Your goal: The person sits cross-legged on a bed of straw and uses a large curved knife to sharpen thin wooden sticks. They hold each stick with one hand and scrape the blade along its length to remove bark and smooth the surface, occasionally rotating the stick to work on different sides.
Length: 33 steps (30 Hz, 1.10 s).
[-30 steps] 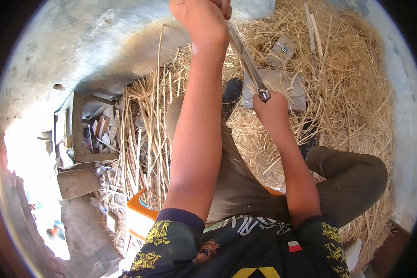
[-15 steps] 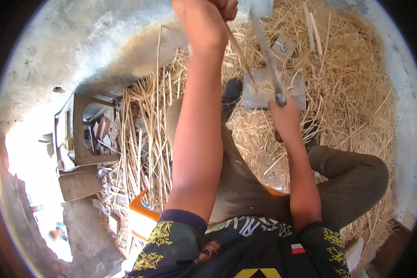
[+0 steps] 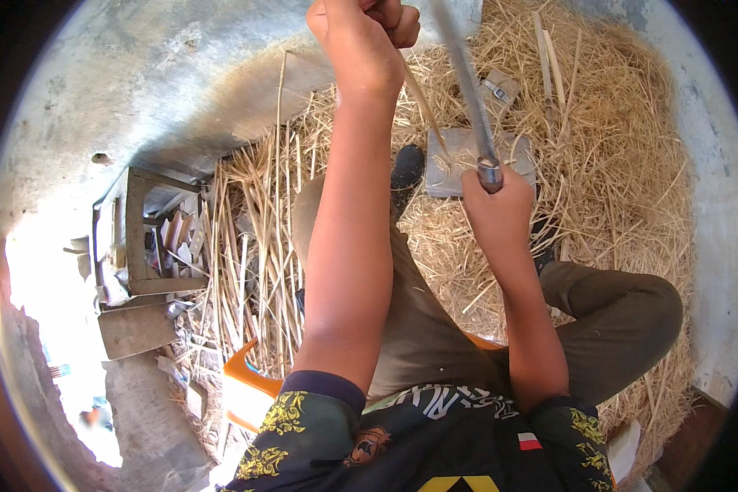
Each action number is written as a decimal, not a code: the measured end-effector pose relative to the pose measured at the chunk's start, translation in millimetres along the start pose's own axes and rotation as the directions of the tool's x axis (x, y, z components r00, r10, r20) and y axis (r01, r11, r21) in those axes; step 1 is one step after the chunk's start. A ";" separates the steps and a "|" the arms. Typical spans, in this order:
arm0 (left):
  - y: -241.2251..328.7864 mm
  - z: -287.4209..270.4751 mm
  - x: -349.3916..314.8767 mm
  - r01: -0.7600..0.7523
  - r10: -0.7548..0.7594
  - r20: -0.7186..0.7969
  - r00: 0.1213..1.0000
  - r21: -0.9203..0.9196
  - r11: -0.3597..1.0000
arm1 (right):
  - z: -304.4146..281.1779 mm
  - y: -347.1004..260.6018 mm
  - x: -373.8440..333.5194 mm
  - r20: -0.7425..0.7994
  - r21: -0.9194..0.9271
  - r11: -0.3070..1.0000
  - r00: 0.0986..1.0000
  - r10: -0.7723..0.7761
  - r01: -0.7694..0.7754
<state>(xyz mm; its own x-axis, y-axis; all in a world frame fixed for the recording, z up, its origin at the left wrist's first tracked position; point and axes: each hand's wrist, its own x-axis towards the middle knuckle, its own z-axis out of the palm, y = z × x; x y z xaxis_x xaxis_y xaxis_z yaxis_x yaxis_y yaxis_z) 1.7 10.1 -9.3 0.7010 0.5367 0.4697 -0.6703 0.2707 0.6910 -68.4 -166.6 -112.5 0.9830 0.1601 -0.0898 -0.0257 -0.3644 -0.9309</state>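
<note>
— What has moved since the earlier frame?

— The long blade [image 3: 465, 78] one second ago pointed to the left hand [image 3: 361, 41]. Now it is turned a little clockwise and stands apart from the thin stick [image 3: 425, 102], both near 1 o'clock.

— And how are the hands?

— The left hand, at 12 o'clock, is curled into a fist, as it seems around the stick's upper end. The right hand [image 3: 500, 205], between 2 and 3 o'clock, is closed firmly about the blade's handle.

— Which step is this?

— I judge it is shaving the stick, between two strokes. The next move would call for setting the edge along the stick, clear of the left fingers.

— Please count.

— Two hands, one blade, one held stick. One grey slab [image 3: 443, 182] lies toward 2 o'clock, behind the stick's lower end; whether they touch, I cannot tell. The straw [image 3: 623, 123] at 2 o'clock is too much for counting.
</note>
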 end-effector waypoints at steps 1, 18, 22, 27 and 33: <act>-2.7 5.1 -2.2 0.019 -0.019 0.001 1.000 0.011 1.000 | 3.7 10.1 1.6 -0.010 0.076 0.997 1.000 0.008 -0.007; -0.1 17.5 -9.2 0.051 -0.052 0.050 0.997 0.023 0.998 | 2.1 22.4 22.9 0.129 -0.259 0.966 0.991 0.025 0.009; 5.6 18.2 -11.8 0.041 -0.044 0.095 0.994 0.038 0.998 | 7.5 28.5 16.2 0.165 -0.197 0.980 0.985 0.058 -0.025; 13.6 15.2 -21.4 -0.008 -0.017 0.165 0.986 0.147 0.989 | 4.8 21.1 9.9 0.100 -0.283 0.959 0.995 0.030 -0.001; 64.4 52.7 -36.8 -0.098 0.082 0.165 0.983 0.092 0.991 | -16.0 22.1 -7.7 0.084 -0.352 0.936 0.996 0.035 -0.003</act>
<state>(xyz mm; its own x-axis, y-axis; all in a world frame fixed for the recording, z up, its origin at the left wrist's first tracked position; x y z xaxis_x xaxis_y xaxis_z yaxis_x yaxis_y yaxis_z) -54.4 -34.4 46.8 0.6744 0.4178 0.6088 -0.7103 0.1419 0.6894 -73.7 -190.6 -126.7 0.9628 0.2235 -0.1519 0.0366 -0.6646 -0.7463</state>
